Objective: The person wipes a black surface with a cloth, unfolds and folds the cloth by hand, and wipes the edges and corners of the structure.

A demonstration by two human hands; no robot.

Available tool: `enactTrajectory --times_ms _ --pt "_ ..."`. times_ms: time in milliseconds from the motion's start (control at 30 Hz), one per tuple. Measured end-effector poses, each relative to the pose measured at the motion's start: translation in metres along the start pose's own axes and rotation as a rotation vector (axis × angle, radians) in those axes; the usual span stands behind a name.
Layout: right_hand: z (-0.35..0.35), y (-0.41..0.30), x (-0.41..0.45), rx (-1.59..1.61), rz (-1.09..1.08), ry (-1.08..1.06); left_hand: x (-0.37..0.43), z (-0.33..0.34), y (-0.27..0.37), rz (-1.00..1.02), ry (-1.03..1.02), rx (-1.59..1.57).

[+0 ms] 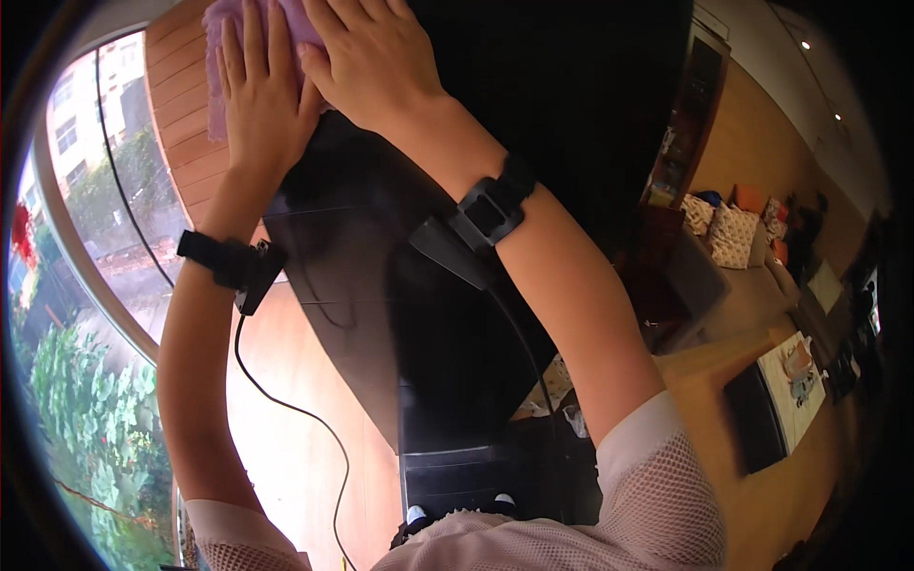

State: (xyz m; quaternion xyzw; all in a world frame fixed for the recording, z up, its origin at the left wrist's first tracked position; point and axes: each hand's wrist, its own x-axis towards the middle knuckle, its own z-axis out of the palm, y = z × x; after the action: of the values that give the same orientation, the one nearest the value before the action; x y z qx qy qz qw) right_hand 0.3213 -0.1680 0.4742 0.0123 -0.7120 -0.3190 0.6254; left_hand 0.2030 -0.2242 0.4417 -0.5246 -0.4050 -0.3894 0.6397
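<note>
A purple cloth (pixel 216 107) lies at the top of the view, partly cut off by its edge, on wood-coloured panelling beside a large black glossy surface (pixel 457 357). My left hand (pixel 265 114) rests flat on the cloth, fingers stretched out and slightly apart. Just to its right is my right hand (pixel 378 68), also extended over the cloth, its thumb nearly touching the left hand and its fingertips beyond the frame. Neither hand shows a closed grip. Each wrist bears a black strap with a small device, the left device (pixel 260 275) and the right device (pixel 457 243).
A curved-looking window frame (pixel 93 264) runs close to my left arm, with plants (pixel 100 407) outside. Thin black cables (pixel 307 412) trail from the wrist devices. At right are a sofa with cushions (pixel 732 232) and a low table (pixel 792 407). Shoes (pixel 416 514) show below.
</note>
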Motion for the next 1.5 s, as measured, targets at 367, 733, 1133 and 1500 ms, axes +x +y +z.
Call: enactTrajectory --times_ms 367,733,1133,1500 --pt "-0.072 0.106 -0.012 -0.352 -0.027 -0.002 0.078 0.043 0.104 -0.046 0.019 0.161" --pt "-0.132 0.181 -0.071 -0.566 0.041 -0.067 0.102 0.092 0.195 -0.025 0.113 0.057" --pt "-0.173 -0.022 -0.427 -0.098 0.514 -0.486 -0.234 0.0 0.352 -0.142 -0.792 -0.307" --pt "-0.159 0.051 -0.212 -0.279 0.434 -0.445 -0.067 0.039 0.262 -0.23 -0.34 -0.18"
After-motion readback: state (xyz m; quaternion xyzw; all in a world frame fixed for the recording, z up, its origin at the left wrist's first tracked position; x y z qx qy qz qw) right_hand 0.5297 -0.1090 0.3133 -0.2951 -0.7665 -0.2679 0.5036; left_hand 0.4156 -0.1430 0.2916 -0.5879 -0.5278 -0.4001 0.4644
